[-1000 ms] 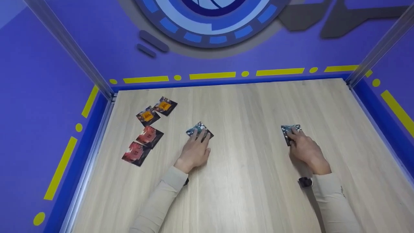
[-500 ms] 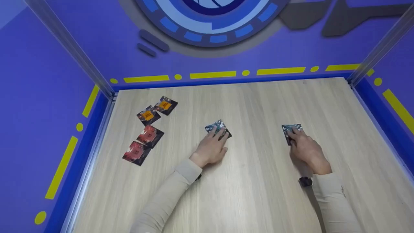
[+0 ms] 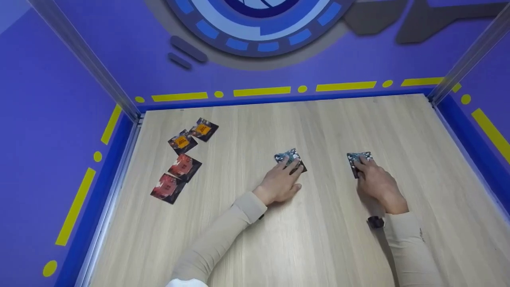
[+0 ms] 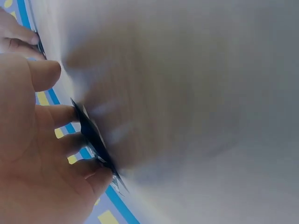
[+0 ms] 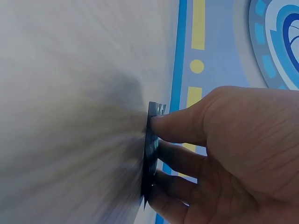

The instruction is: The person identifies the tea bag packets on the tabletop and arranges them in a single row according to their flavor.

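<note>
Packet one (image 3: 289,154) lies near mid-counter (image 3: 318,247), set diagonally, one corner pointing far; the left hand (image 3: 280,182), fingers extended, rests on it. Packet two (image 3: 352,158) lies right, far edge roughly parallel to the counter's, under loosely bent fingertips of the right hand (image 3: 379,182). Both long axes are partly hidden.

Printed purple panels (image 3: 255,77) around a wood-grain tabletop (image 3: 318,231) suggest a booth (image 3: 40,99).

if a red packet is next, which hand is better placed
Likely the left hand: it's nearer the red packets, though it rests on a teal packet. The right hand, farther across, touches another teal packet.
</note>
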A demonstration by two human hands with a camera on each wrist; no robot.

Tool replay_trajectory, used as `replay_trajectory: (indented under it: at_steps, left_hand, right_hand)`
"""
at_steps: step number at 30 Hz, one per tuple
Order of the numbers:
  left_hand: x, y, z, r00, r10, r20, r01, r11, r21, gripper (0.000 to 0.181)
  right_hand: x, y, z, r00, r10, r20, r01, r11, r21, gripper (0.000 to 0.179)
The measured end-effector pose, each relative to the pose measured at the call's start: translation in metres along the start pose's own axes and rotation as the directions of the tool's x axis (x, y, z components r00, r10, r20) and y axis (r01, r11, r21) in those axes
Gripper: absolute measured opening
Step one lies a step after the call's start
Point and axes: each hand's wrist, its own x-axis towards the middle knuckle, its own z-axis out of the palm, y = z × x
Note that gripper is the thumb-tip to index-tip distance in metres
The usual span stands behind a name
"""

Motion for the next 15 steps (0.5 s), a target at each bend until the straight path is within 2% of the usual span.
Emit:
replay_trajectory:
  at_steps: [4, 8, 15]
  left_hand:
    - [0.007, 0.01, 0.0, 1.0, 0.028, -0.005, -0.027, 0.998, 0.056, 0.062]
    - [0.014, 0.02, 0.0, 0.999, 0.047, 0.018, -0.049, 0.994, 0.102, 0.063]
    - [0.026, 0.033, 0.0, 0.997, 0.067, 0.033, -0.071, 0.987, 0.144, 0.063]
  right_hand:
    - [0.0, -0.002, 0.0, 1.0, 0.0, -0.004, 0.0, 1.0, 0.009, 0.051]
    - [0.0, -0.001, 0.0, 1.0, -0.015, -0.01, 0.016, 1.0, 0.011, 0.05]
    - [0.001, 0.0, 0.0, 1.0, -0.03, -0.007, 0.03, 0.999, 0.011, 0.05]
